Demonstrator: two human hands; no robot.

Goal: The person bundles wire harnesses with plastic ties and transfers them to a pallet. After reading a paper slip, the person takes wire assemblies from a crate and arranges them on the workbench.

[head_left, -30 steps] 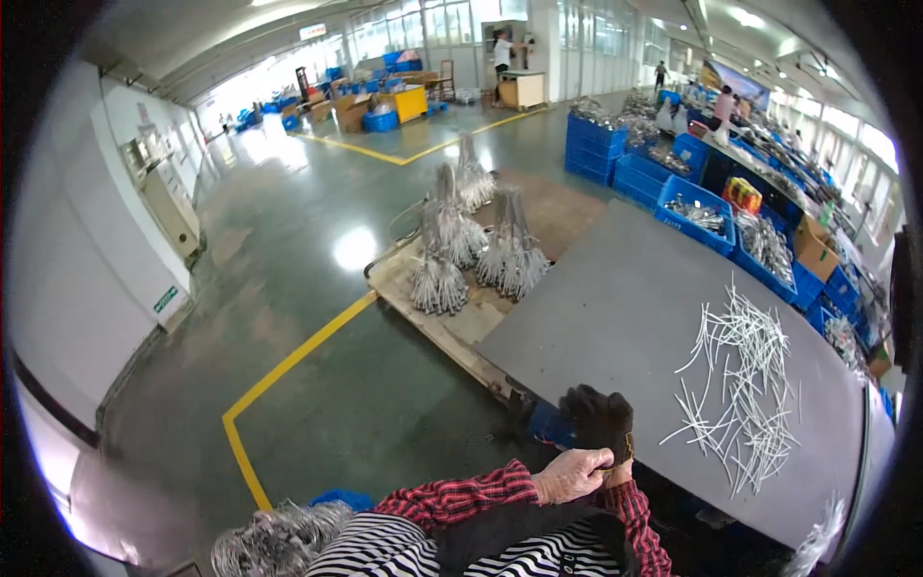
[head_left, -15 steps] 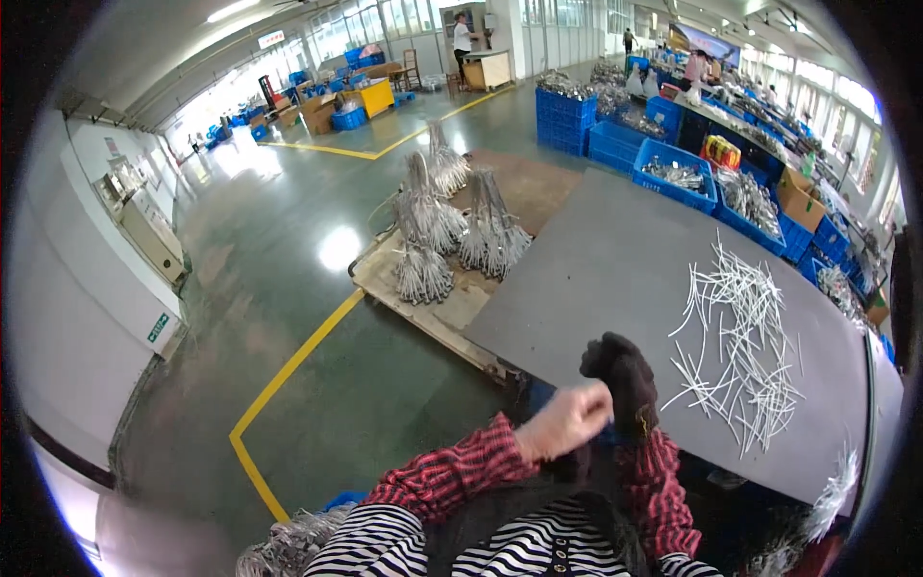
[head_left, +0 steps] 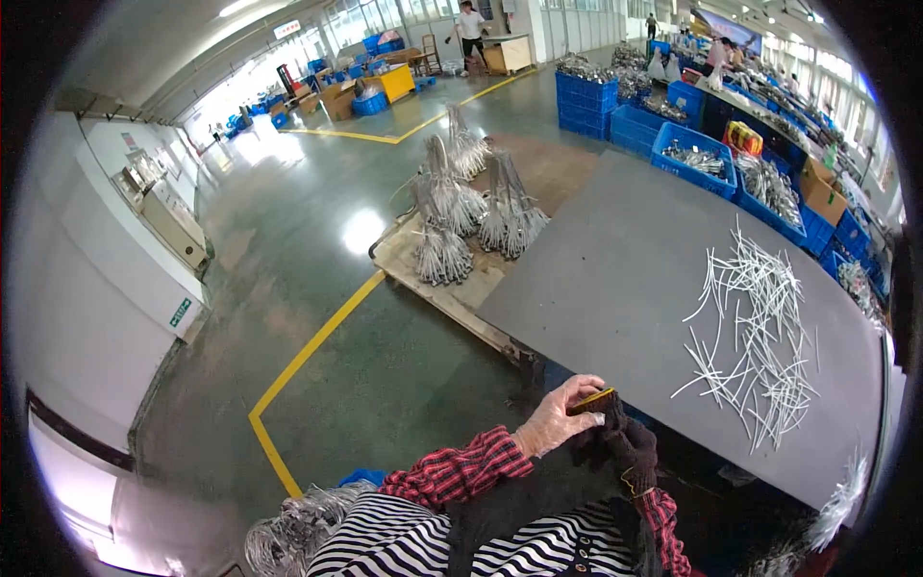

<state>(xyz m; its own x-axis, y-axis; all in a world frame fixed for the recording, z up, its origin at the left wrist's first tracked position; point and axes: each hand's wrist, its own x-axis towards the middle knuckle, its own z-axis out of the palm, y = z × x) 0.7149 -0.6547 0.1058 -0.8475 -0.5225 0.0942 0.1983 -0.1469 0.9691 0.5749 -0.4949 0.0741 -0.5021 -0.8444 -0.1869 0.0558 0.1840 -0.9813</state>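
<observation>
My left hand (head_left: 553, 421), in a thin translucent glove, has its fingers closed on a dark knitted glove (head_left: 590, 402) with a yellow edge at its opening. Against it, my right hand (head_left: 632, 452) wears a similar dark knitted glove with a yellow thread at the wrist. Its fingers are bent round the loose glove, which hides part of them. Both hands are close together before my body, off the near edge of the grey table (head_left: 596, 260). Many thin white strips (head_left: 760, 337) lie loosely heaped on the table, right of my hands.
Bundles of silvery strands (head_left: 447, 207) stand on a low wooden platform (head_left: 423, 252) beyond the table's left side. Blue crates (head_left: 692, 162) of metallic parts line the far right. More strands (head_left: 293, 529) lie by my left side. A person (head_left: 471, 34) stands far back.
My left hand has come up to the right hand and now grips the yellow-edged glove. The right hand has lowered and turned. The whole view has shifted slightly.
</observation>
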